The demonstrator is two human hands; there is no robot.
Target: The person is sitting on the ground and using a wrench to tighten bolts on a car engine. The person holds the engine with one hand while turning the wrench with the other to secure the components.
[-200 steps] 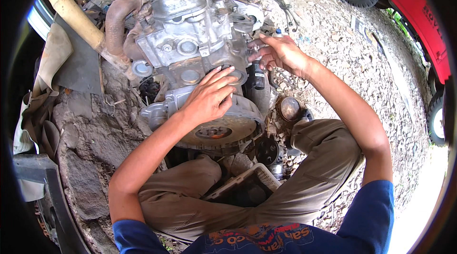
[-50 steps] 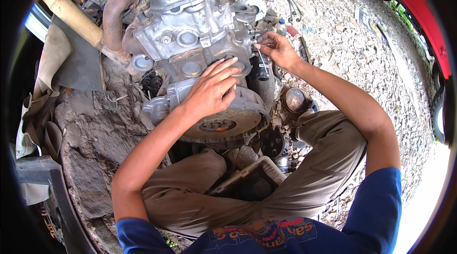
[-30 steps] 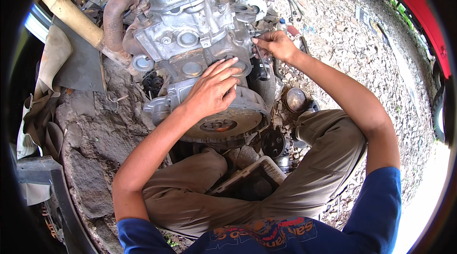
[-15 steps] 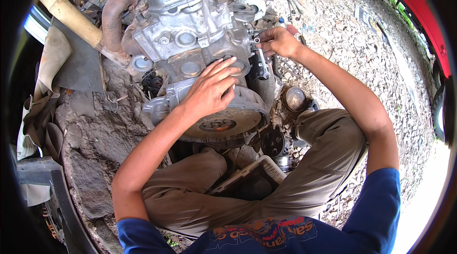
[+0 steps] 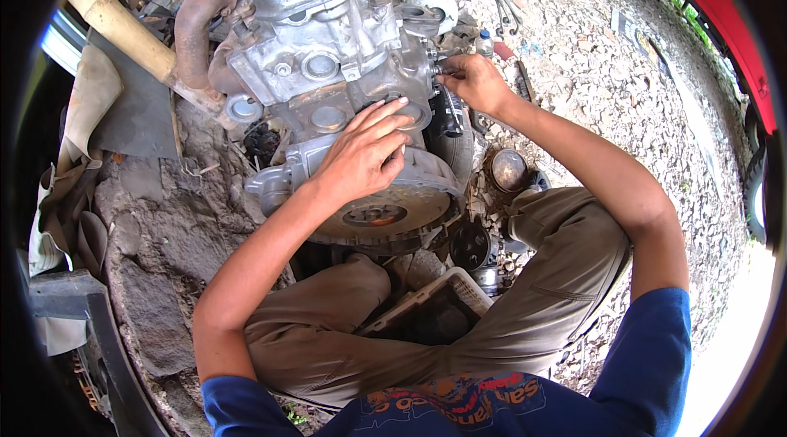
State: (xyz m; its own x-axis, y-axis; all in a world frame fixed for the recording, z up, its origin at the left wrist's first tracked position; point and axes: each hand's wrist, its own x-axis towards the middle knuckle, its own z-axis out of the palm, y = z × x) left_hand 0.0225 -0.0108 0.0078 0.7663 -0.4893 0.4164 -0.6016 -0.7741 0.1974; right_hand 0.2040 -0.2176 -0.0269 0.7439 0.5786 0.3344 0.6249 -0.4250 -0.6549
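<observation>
Right hand (image 5: 474, 80), upper centre of the frame, had crept further up and in along the engine's right flank over the last seconds; it now sat tight against the casting, fingers curled and pinched at a small fitting there. Whether a tool or a fastener was in the pinch could not be told. Judged from the drift inward, the work at that fitting was being done by fingertips, close in, rather than by reaching.

Left hand (image 5: 361, 154), centre of the frame, had not shifted in that time. It lay flat, fingers spread fairly wide and lightly bent, pressed on the front cover of the engine block (image 5: 328, 68), just above the round flywheel (image 5: 381, 216). It held nothing; it looked to be steadying the block.

The engine block filled the upper centre, grey and grimy, standing on dirt ground. A rusty curved exhaust pipe (image 5: 197, 31) hung at its upper left. A white plastic crate (image 5: 434, 310) lay between the person's folded legs, lower centre. Gravel (image 5: 607, 101) spread to the right, with a red vehicle (image 5: 721, 19) and its wheel at the upper right edge.
</observation>
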